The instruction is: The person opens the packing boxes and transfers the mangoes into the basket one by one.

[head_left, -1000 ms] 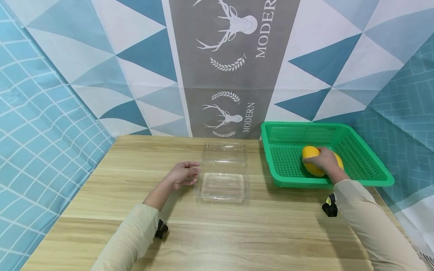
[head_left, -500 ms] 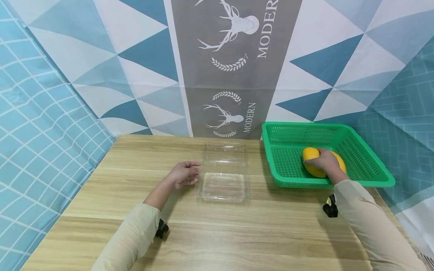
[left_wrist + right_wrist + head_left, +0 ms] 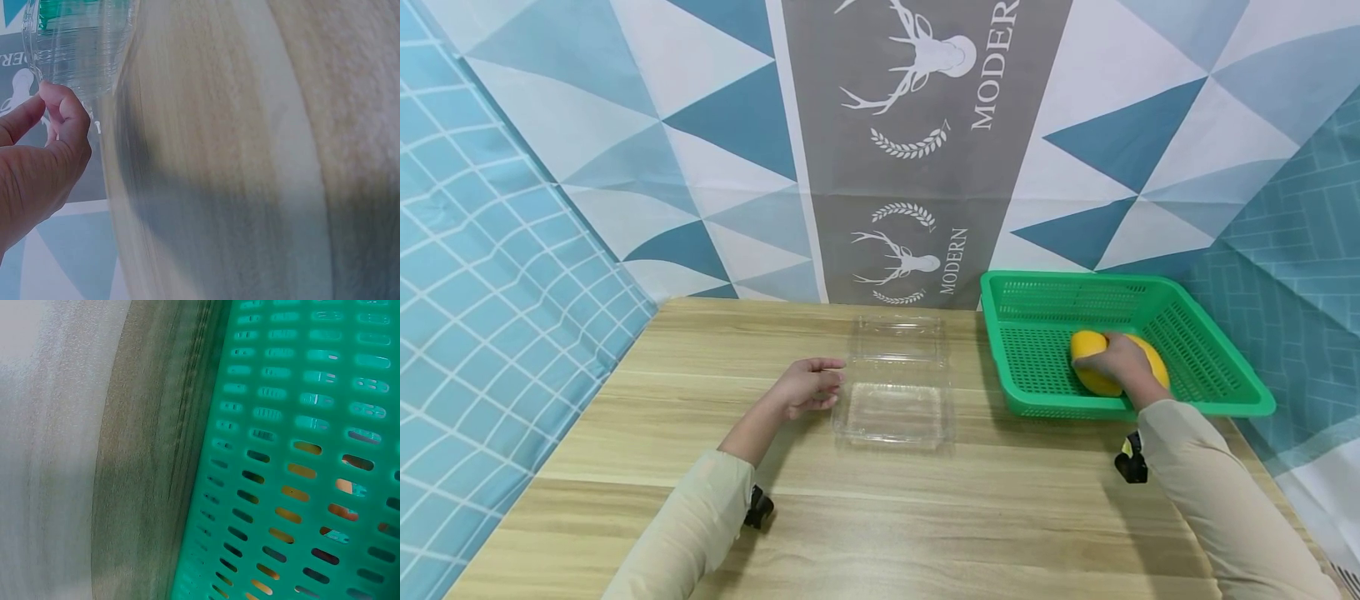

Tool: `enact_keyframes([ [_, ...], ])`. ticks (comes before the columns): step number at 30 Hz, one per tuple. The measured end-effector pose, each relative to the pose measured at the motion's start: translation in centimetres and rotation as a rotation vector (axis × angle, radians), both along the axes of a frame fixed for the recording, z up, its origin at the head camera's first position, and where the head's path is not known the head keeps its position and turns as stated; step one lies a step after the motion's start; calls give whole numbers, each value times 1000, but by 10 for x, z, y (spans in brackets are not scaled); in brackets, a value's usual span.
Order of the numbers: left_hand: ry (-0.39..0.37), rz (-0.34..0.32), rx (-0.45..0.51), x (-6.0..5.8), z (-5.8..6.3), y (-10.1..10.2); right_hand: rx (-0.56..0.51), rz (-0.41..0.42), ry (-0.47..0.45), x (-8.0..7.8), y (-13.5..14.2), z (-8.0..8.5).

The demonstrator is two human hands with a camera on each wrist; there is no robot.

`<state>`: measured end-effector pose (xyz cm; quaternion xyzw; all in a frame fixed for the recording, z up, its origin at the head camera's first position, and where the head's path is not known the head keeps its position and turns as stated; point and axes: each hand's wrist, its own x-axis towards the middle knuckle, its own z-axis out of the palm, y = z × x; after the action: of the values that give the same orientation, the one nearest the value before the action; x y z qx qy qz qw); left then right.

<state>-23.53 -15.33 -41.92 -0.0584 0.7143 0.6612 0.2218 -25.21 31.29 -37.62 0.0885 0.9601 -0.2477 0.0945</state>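
Note:
My right hand (image 3: 1123,362) reaches into the green plastic basket (image 3: 1015,403) and grips a yellow mango (image 3: 1092,375), thumb on its left side. More yellow (image 3: 1156,360) shows on the far side of the hand, partly hidden by it. In the right wrist view, the slotted basket wall (image 3: 300,431) blocks most of the hand, with yellow visible through the slots. On the table stands an opened clear plastic box (image 3: 895,412), its lid folded back toward the wall. My left hand (image 3: 808,387) pinches the box's left edge between thumb and index finger, also seen in the left wrist view.
The wood-grain table (image 3: 880,525) runs up to a patterned cloth wall (image 3: 737,167) behind. Blue tiled cloth (image 3: 490,333) hangs at the left side. The basket sits at the back right, right of the clear box.
The mango under my right hand has sunk slightly toward the basket floor, and the yellow beside it has shifted a little to the right. My left hand stays at the box's edge.

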Motion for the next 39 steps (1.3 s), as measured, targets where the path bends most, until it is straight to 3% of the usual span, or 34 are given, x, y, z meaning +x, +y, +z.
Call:
enact_keyframes([
  [19, -4, -1, 8, 0, -1, 0, 2, 26, -28, 2, 1, 0],
  [39, -4, 0, 16, 0, 0, -1, 41, -18, 10, 1, 0, 2],
])
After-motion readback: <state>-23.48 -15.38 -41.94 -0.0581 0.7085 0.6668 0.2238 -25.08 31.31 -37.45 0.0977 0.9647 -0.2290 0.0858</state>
